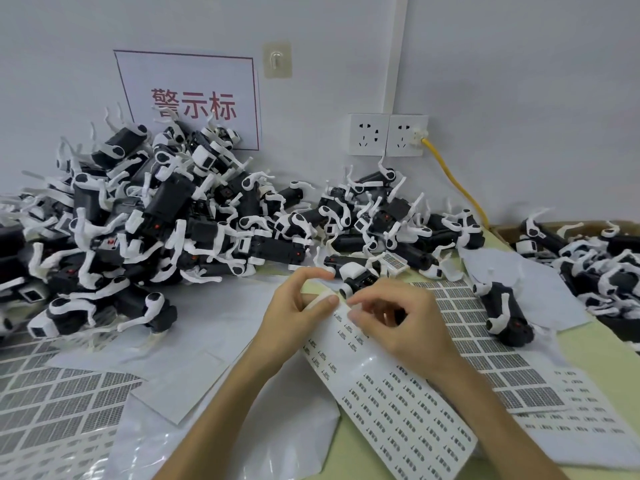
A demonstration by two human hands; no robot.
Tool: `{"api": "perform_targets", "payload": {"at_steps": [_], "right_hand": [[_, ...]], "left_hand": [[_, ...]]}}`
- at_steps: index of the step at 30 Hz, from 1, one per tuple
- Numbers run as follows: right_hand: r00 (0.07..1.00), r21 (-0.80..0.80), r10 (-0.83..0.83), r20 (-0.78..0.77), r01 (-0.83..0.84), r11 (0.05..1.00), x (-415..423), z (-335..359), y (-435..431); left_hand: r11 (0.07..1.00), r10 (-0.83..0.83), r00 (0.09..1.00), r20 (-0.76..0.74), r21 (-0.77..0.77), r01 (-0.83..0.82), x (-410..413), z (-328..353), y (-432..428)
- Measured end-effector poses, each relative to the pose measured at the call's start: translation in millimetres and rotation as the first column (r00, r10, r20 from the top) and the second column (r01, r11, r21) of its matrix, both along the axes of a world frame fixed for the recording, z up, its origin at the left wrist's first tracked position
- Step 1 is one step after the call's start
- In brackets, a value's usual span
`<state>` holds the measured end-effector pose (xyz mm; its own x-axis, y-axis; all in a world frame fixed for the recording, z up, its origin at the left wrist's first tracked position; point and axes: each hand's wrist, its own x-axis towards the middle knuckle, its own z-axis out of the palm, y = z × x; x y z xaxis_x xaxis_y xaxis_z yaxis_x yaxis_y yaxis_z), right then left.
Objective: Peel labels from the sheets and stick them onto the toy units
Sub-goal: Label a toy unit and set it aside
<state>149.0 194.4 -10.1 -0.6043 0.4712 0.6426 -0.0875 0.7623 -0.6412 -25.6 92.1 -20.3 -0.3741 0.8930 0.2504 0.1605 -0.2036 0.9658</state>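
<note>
While left hand (pixel 297 308) grips sheet (pixel 398 403), right hand (pixel 403 322) pinches

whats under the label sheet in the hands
Green table shows beside the label sheet at its lower left; a grid-printed sheet seems to run under its right side. The rest beneath is covered.
</note>
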Motion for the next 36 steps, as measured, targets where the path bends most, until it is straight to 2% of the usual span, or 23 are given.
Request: {"api": "perform_targets", "payload": {"at_steps": [4,9,20,31,36], "right_hand": [[0.987,0.071,-0.034,0.158,0.023,0.997,-2.7,-2.5,0.7],[0.983,0.054,-0.048,0.178,0.039,0.998,-3.2,-0.5,1.0],[0.991,-0.009,-0.004,0.133,0.006,1.0,-1.0,2.3,-2.0],[0.995,0.083,-0.025,0.091,0.017,0.996,-2.1,1.3,-2.1],[0.998,-0.048,0.051,0.04,-0.05,0.998,2.2,3.8,-0.5]], "left_hand": [[0.999,-0.019,1.0,-0.002,0.041,0.019,-0.2,1.9,-1.3],[0.997,-0.046,0.999,-0.022,0.063,0.047,-1.6,2.0,-4.5],[0.992,-0.077,0.995,-0.058,0.097,0.083,5.1,8.5,-9.6],[0.999,-0.026,0.999,-0.028,0.021,0.027,2.5,5.2,-4.8],[0.999,0.011,0.999,-0.05,-0.048,-0.013,-0.9,1.3,-2.5]]}}
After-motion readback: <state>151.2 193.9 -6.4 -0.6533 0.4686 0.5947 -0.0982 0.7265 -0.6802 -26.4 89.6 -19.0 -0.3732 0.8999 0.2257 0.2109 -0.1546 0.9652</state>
